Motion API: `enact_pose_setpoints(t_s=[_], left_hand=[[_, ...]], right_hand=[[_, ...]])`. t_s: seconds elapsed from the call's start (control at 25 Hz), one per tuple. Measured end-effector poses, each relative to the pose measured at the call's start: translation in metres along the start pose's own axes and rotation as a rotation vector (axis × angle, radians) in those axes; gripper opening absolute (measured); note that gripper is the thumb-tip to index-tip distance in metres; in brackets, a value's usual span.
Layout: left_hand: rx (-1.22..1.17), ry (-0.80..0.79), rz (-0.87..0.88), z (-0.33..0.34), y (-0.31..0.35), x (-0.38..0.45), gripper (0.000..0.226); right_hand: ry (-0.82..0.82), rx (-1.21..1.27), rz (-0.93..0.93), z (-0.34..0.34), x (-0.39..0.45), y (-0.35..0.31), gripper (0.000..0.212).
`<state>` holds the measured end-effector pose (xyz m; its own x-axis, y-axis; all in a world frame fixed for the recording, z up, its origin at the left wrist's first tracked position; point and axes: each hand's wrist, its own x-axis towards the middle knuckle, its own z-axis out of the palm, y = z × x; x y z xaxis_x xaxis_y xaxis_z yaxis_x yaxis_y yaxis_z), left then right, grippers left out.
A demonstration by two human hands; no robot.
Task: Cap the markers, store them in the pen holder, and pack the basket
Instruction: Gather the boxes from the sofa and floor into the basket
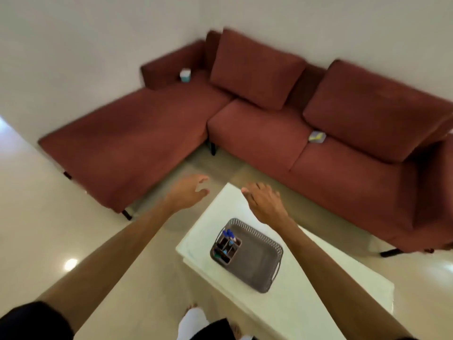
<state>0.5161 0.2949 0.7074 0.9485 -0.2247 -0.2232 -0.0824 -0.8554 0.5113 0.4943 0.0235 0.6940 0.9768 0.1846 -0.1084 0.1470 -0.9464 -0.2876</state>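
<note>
A grey plastic basket [259,261] stands on the white low table [306,303]. In the basket's left corner stands a dark pen holder [225,249] with blue-capped markers [230,234] upright in it. My left hand [188,191] is stretched forward over the floor, left of the table, fingers apart and holding nothing. My right hand [266,201] hovers above the table's far end, beyond the basket, also with spread fingers and nothing in it. Both hands are apart from the basket.
A red-brown corner sofa [245,128] fills the space behind the table, with two back cushions. A small white-and-teal jar [185,75] sits on its left arm, and a yellow-grey pack [317,137] lies on the right seat. Glossy beige floor [49,229] lies to the left.
</note>
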Motion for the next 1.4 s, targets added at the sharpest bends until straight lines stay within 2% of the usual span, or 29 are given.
enact_pose_setpoints(t_s=[0.12, 0.28, 0.48, 0.64, 0.72, 0.88, 1.0, 1.12, 1.4], left_hand=[[0.020, 0.116, 0.036, -0.037, 0.025, -0.015, 0.056], [0.060, 0.189, 0.018, -0.068, 0.025, -0.030, 0.065], [0.079, 0.245, 0.023, -0.100, -0.013, -0.038, 0.066], [0.061, 0.255, 0.061, -0.133, -0.072, -0.030, 0.060], [0.054, 0.235, 0.095, -0.155, -0.109, -0.021, 0.057], [-0.037, 0.198, 0.139, -0.180, -0.168, -0.020, 0.054], [-0.096, 0.141, 0.147, -0.189, -0.216, -0.029, 0.052], [-0.139, 0.101, 0.136, -0.196, -0.254, -0.032, 0.046], [-0.148, 0.024, 0.099, -0.204, -0.320, -0.004, 0.048]], right_hand=[[0.037, 0.033, -0.048, -0.034, -0.004, -0.012, 0.046], [0.065, 0.069, -0.095, -0.054, 0.003, -0.033, 0.046], [0.068, 0.063, -0.112, -0.051, 0.023, -0.070, 0.043], [0.038, 0.104, -0.088, -0.029, 0.047, -0.111, 0.032], [0.053, 0.145, -0.071, -0.016, 0.065, -0.139, 0.030], [0.090, 0.211, -0.008, 0.017, 0.076, -0.192, 0.041], [0.053, 0.256, 0.077, 0.047, 0.074, -0.235, 0.042], [0.043, 0.274, 0.088, 0.065, 0.077, -0.266, 0.039], [-0.049, 0.271, 0.063, 0.078, 0.114, -0.293, 0.038]])
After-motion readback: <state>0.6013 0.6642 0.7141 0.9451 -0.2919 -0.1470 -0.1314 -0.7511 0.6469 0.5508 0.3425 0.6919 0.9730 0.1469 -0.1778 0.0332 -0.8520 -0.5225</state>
